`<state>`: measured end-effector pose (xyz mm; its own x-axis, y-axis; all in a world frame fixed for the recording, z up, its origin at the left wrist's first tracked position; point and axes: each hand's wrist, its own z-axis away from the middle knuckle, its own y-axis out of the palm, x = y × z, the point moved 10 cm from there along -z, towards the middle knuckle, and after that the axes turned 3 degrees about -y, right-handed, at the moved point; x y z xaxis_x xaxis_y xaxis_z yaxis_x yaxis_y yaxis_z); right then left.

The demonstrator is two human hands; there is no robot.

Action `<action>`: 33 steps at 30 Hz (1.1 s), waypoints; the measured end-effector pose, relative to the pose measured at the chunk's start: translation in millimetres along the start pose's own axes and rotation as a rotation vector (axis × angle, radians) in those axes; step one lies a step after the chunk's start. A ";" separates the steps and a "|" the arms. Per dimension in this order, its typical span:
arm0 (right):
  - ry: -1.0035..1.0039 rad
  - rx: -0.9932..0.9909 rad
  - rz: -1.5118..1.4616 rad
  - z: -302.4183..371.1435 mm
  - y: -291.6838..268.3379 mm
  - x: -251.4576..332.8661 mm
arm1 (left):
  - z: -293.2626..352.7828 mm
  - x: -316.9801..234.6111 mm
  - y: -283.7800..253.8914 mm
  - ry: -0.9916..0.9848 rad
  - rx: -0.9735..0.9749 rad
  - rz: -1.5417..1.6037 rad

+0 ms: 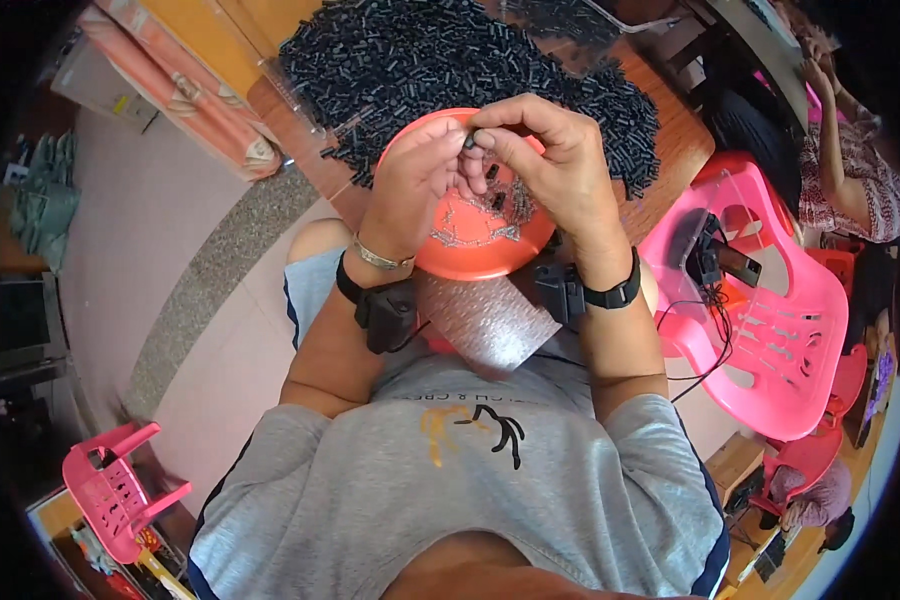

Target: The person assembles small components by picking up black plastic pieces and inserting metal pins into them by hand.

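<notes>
Over an orange-red bowl (pixel 457 268), both my hands come together at a small black piece (pixel 469 141), too small to name surely. Thumb and fingertips of my left hand (pixel 410 185) are closed on one side of it. From the other side my right hand (pixel 568 165) pinches it with thumb and index finger. In the bowl lie many thin silvery metal pins (pixel 460 228) and a few black pieces. A large heap of short black cylindrical pieces (pixel 410 62) spreads over the table just beyond the bowl.
The heap lies on a brown wooden table (pixel 685 160). A pink plastic chair (pixel 770 310) with a black device and cables (pixel 710 255) stands close on my right. Another pink chair (pixel 115 490) is at lower left. Other people (pixel 855 170) sit at the right.
</notes>
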<state>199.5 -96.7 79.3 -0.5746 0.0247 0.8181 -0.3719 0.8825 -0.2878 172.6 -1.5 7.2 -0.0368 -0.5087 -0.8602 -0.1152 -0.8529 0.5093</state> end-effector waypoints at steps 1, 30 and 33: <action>0.002 0.000 0.001 -0.3 -0.2 -1.1 | -0.3 0.9 -0.2 -0.001 0.000 0.001; 0.361 0.088 -0.587 7.1 15.1 -38.6 | -2.0 12.6 6.1 -0.008 0.102 0.024; 0.343 0.115 -0.530 6.2 14.0 -35.7 | -0.2 12.1 5.7 -0.008 0.090 -0.006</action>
<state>210.3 -88.2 43.0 -0.0323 -0.2357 0.9713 -0.6285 0.7604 0.1636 171.6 -12.5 -0.3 -0.0434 -0.5023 -0.8636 -0.2037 -0.8418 0.4998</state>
